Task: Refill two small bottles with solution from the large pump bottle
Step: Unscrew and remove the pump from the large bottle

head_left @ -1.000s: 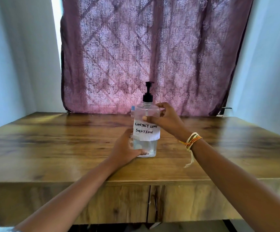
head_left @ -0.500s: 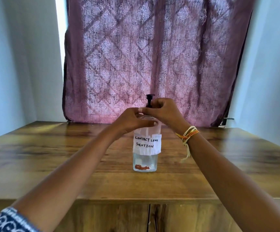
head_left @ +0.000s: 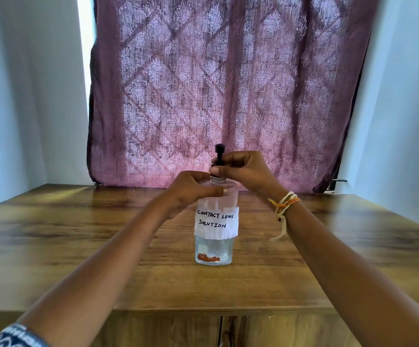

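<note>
While daylight is coming through a bright strip at the left edge of the window, a patterned sleeve (head_left: pixel 15 336) is showing at the lower left, and the person's left arm is reaching forward over the wooden worktop (head_left: pixel 78 221). The left hand (head_left: pixel 190 189) is gripping the shoulder of the large pump bottle (head_left: pixel 214 246), its fingers curling round the clear plastic just under the neck. That bottle is standing upright on the worktop, roughly in the middle, with a white paper label (head_left: pixel 216 222) hand-lettered "CONTACT LENS SOLUTION" wrapping its body and clear liquid sitting low inside. Above the neck, the black pump head (head_left: pixel 219 152) is sticking up, and the right hand (head_left: pixel 246 171) is pinching the dark collar at its base between thumb and fingers. Threaded bands (head_left: pixel 284 204) in orange and white are circling the right wrist, one loose end dangling. Behind everything a mauve patterned curtain (head_left: pixel 228 83) is hanging against the pale walls.
</note>
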Available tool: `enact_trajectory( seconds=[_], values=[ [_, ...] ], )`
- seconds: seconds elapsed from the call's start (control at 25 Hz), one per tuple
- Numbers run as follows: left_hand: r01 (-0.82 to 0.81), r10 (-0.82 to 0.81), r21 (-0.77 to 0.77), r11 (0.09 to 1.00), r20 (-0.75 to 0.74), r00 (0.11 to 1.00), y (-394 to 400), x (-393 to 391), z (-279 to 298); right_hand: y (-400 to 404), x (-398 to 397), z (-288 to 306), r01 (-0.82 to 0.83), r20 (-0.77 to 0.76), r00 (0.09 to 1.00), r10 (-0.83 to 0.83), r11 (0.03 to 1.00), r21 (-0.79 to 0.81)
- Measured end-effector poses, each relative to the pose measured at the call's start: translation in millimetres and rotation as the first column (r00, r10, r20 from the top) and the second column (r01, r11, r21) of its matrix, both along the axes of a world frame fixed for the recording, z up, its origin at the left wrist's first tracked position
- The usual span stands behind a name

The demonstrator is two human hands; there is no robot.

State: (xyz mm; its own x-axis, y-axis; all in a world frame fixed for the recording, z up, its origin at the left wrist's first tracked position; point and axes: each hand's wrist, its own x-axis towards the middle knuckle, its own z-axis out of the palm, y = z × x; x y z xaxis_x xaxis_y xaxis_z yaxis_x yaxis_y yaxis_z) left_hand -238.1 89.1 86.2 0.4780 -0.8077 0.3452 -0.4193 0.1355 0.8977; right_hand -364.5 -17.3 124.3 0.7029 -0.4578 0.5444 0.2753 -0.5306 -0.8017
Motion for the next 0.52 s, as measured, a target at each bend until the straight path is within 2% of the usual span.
enact_trajectory(
  seconds=[0.16, 0.2, 0.36, 0.44, 0.52],
  values=[
    [-0.019, 0.019, -0.032, 0.999, -0.022, 1.000, -0.6, -2.8, -3.5, -8.6, -6.9, 1.2, -0.261, -0.053, 0.962, 0.267, 0.960, 0.104],
    [-0.023, 0.022, -0.043, 0.999, -0.025, 0.999, -1.3, -3.3, -3.9, -8.5, -7.0, 2.1, -0.258, -0.066, 0.962, 0.264, 0.962, 0.091],
    [-0.017, 0.016, -0.060, 0.998, -0.018, 1.000, 0.1, -4.8, -3.1, -2.6, -3.0, 5.4, -0.034, -0.067, 0.997, 0.034, 0.999, 0.008],
    [-0.025, 0.024, -0.058, 0.998, -0.018, 1.000, -0.7, -6.0, -3.2, -2.7, -4.8, 6.4, -0.046, -0.049, 0.998, 0.048, 0.998, 0.053],
    [-0.031, 0.030, -0.051, 0.998, -0.015, 0.999, 0.3, -7.6, -3.8, -1.4, -7.9, 7.3, -0.135, -0.045, 0.989, 0.141, 0.984, 0.116]
  ],
)
